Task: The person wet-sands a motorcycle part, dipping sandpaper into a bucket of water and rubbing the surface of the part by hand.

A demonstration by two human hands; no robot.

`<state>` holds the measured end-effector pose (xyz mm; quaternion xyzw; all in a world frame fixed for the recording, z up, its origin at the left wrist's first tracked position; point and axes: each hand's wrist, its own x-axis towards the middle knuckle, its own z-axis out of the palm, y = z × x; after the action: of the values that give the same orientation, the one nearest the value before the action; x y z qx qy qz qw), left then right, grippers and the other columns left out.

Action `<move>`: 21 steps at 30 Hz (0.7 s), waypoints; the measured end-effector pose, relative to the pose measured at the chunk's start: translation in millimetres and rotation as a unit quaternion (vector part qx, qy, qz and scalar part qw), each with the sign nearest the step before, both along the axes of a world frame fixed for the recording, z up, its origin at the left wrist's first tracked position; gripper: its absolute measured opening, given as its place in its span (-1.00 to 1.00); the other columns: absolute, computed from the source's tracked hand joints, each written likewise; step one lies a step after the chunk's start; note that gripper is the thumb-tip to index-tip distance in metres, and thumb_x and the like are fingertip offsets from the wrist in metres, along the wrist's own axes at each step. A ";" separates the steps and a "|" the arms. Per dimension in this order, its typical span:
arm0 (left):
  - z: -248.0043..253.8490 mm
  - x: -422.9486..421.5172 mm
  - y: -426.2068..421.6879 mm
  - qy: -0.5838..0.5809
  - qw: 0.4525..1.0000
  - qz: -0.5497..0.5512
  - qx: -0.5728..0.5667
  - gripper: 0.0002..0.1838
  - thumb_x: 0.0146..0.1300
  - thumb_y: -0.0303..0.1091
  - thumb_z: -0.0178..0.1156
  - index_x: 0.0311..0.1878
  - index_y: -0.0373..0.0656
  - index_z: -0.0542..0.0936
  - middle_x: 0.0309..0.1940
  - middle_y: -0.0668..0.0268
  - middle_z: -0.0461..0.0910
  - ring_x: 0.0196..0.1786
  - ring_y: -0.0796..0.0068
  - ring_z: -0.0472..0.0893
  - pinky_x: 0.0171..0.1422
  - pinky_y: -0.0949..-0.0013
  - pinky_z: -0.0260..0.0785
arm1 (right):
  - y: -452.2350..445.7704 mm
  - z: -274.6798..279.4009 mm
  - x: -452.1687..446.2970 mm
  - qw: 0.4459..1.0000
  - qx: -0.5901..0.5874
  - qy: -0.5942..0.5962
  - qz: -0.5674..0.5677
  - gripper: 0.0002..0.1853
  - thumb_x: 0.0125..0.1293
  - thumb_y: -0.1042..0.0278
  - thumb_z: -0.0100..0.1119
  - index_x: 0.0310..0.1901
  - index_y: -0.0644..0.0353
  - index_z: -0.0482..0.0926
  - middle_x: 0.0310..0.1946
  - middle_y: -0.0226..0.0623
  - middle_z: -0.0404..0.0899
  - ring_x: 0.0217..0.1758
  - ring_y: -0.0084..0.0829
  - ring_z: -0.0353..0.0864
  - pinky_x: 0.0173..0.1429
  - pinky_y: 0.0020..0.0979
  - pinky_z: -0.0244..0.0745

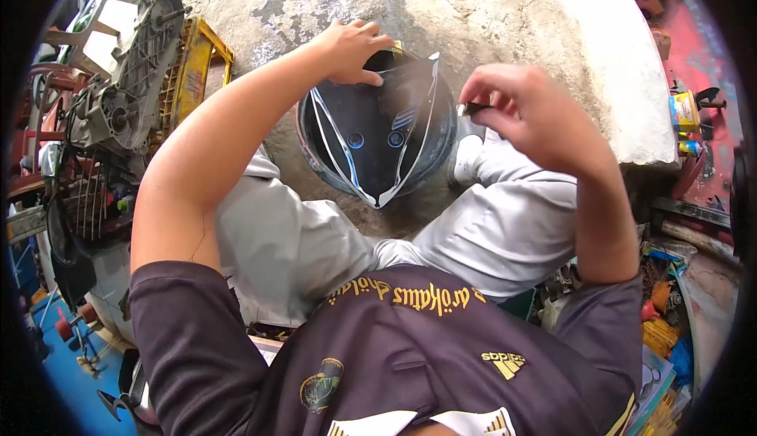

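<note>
A black, pointed fairing panel [377,132] with white and blue edge stripes and two round blue-ringed spots lies between my knees. Its tip points toward me. Under it is a round dark rim [309,152], either a tyre or a basin; I cannot tell which. My left hand [355,51] grips the far end of the panel, thumb on the near side and fingers over the edge. Off to the panel's right, my right hand [527,109] is raised and slightly blurred. Its fingers pinch a small dark piece [475,108], too small to name.
Worn concrete floor [505,10] stretches ahead. On the left stand a metal engine casing [150,50] and a yellow crate [197,65]. A yellow can [684,111] is at the right, past a raised concrete edge. Mixed tools and parts [662,302] lie at my lower right.
</note>
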<state>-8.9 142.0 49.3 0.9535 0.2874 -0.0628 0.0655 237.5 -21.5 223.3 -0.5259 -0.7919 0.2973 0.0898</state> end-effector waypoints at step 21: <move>-45.7 -39.8 -11.5 -0.253 0.960 -0.089 -0.087 -0.12 0.07 0.00 0.58 0.49 0.12 0.48 0.50 0.21 0.40 0.51 0.05 0.39 0.53 -0.06 0.27 | 171.5 -207.6 73.8 0.977 -0.191 0.031 -0.090 -0.84 0.38 0.40 0.37 -0.08 0.24 0.70 -0.19 -0.19 0.81 -0.13 -0.37 0.77 0.05 -0.29 0.63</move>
<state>-48.7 130.4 3.6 0.9506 0.1693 0.1497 0.2128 311.3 150.0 15.7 -0.5928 -0.6671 0.4495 0.0386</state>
